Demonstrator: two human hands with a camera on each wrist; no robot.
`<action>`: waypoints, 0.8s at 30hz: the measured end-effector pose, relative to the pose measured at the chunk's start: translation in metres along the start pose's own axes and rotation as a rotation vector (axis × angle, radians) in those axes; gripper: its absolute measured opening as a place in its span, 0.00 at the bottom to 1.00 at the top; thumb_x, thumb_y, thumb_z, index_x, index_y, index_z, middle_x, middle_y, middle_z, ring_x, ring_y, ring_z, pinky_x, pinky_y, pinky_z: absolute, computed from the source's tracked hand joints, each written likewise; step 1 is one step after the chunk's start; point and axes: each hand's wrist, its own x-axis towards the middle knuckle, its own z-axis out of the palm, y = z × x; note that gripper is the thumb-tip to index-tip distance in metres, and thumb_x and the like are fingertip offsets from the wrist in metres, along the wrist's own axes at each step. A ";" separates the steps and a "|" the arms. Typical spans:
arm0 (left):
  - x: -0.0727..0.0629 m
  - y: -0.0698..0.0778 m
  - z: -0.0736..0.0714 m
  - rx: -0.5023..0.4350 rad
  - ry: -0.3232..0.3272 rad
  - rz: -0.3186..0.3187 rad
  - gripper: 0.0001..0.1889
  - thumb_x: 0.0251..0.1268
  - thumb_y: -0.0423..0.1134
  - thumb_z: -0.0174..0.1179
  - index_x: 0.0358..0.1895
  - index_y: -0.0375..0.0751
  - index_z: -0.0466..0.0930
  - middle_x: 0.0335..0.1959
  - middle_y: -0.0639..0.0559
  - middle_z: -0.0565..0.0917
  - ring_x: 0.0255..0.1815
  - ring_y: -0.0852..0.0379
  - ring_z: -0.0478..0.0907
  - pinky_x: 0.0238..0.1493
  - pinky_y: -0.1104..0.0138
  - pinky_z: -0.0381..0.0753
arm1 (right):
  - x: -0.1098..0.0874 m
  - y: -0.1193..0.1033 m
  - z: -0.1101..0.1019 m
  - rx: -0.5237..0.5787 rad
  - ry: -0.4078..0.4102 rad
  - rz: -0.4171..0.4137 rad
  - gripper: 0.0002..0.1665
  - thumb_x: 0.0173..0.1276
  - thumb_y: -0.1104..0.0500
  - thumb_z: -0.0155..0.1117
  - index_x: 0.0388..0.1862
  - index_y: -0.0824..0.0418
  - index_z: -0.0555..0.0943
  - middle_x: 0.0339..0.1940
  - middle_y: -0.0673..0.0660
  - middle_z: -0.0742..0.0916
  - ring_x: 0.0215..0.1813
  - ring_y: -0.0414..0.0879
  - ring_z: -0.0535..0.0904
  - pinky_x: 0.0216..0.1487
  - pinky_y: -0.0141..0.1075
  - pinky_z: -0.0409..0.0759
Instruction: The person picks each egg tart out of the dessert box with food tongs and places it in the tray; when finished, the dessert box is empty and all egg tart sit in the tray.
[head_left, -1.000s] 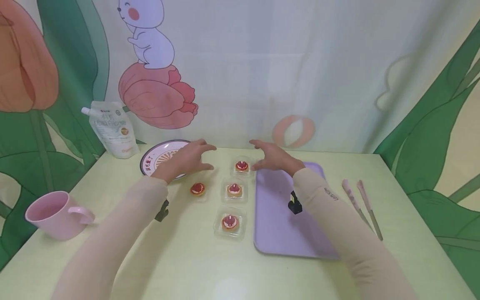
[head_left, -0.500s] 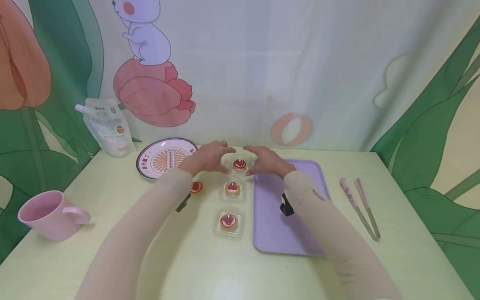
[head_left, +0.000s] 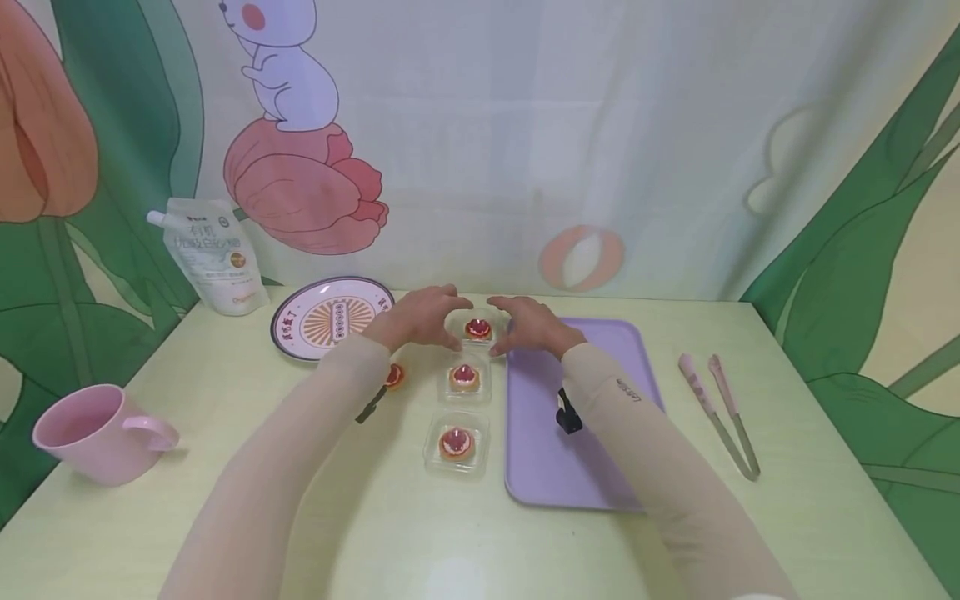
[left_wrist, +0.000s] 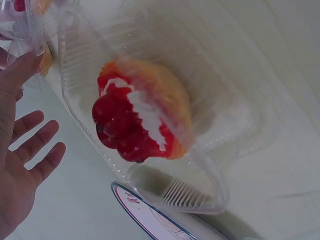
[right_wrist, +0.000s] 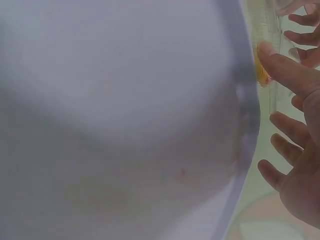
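Observation:
In the head view my left hand (head_left: 422,318) and right hand (head_left: 534,323) stand on either side of the farthest fruit tart (head_left: 478,329), which sits in a clear plastic box. Thumbs and fingers are spread around it, fingertips right at the box's sides. In the left wrist view, the left thumb (left_wrist: 24,69) meets a clear plastic edge while the other fingers stay apart. The right thumb (right_wrist: 272,57) is at the box in the right wrist view. Two more boxed tarts, a middle one (head_left: 465,377) and a near one (head_left: 457,443), line up toward me. A fourth boxed tart (left_wrist: 145,115) lies under the left wrist.
A purple tray (head_left: 551,458) lies under my right forearm. Pink-tipped tongs (head_left: 723,417) are farther right. At left are a patterned plate (head_left: 341,321), a white spouted pouch (head_left: 213,258) and a pink mug (head_left: 105,433). A printed curtain (head_left: 465,183) hangs behind the table.
Both hands have come inward, the left one moving right and the right one left, until they flank the farthest tart box. During the last half second they barely move.

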 end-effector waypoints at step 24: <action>0.009 -0.006 0.015 0.025 0.006 -0.001 0.38 0.58 0.53 0.71 0.72 0.50 0.69 0.60 0.44 0.77 0.59 0.46 0.77 0.63 0.51 0.78 | 0.007 -0.003 0.008 0.000 -0.001 0.023 0.53 0.53 0.48 0.80 0.76 0.57 0.66 0.72 0.61 0.76 0.74 0.60 0.68 0.74 0.58 0.63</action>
